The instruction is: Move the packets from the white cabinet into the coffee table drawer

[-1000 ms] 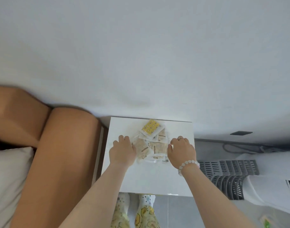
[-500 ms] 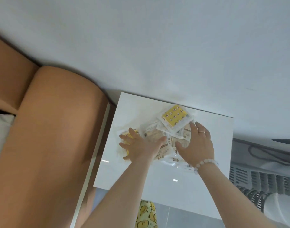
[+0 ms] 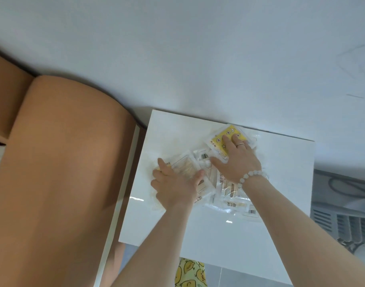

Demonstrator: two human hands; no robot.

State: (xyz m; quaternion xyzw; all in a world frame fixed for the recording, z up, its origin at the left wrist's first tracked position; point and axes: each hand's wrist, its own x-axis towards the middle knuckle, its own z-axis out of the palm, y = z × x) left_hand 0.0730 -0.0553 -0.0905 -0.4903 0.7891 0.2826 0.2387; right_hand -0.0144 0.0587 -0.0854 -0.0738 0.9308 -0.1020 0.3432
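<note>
1. Finds the packets [image 3: 204,157] in a loose, overlapping heap on top of the white cabinet [image 3: 198,235], toward its far edge by the wall; no coffee table drawer anywhere in view
2. Lays the right hand [image 3: 237,162] flat on the far corner of the heap, fingers straight and spread over the yellow packet [image 3: 230,132], pressing down rather than gripping
3. Sets the left hand [image 3: 175,189] on the heap's left edge, thumb across a clear packet [image 3: 183,168] with pale filling, other fingers bent over the outer side; impossible to tell whether pinching or merely resting
4. Reads, as a judgement, as gathering the scatter into one stack before any lift; nothing raised off the cabinet yet
5. Brackets the heap from the left edge and the far corner only, leaving the near packets [image 3: 237,201] just below the right wrist, on the person's side and outside both palms; closer to the right hand than to the left
6. Calls next, probably, for drawing both hands toward each other and raking those near ones in
7. Risks slick wrappers sliding apart on the glossy top, or slipping left toward the brown sofa arm [image 3: 63,162] beside the cabinet
</note>
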